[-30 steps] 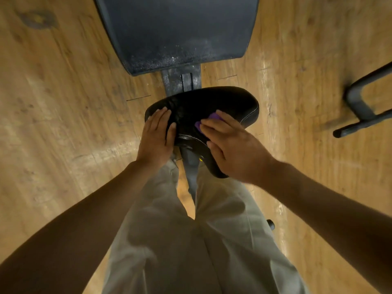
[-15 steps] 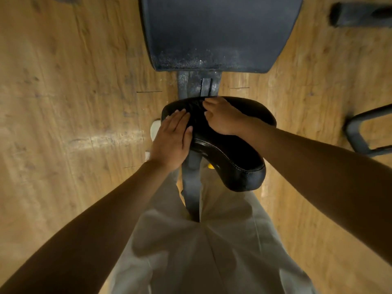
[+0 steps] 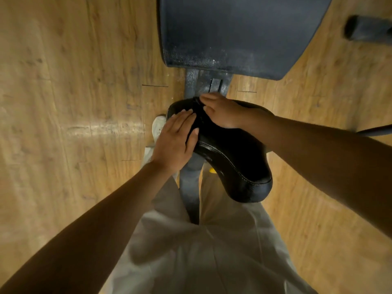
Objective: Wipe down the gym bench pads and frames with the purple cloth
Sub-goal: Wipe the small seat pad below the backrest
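Two hands work on one small black seat pad [image 3: 231, 158], and one larger dark back pad [image 3: 237, 32] lies beyond it; a single grey frame [image 3: 206, 84] joins the two pads. Far left is wood-plank floor [image 3: 63, 102], lit warm, with a pale sheen across the boards. One white shoe [image 3: 158, 126] shows on the floor just left of the seat pad. The left hand [image 3: 175, 143] lies flat on the near left edge of the seat pad, its fingers [image 3: 183, 118] straight and pressed together. The right hand [image 3: 222, 112] rests on the far end of the seat pad beside the frame, fingers together and bent down over the edge. The purple cloth cannot be seen; whether it sits under the right hand cannot be told. Pale trousers [image 3: 212, 251] fill the lower middle. At far right, two dark metal tubes [image 3: 369, 30] lie on the floor.
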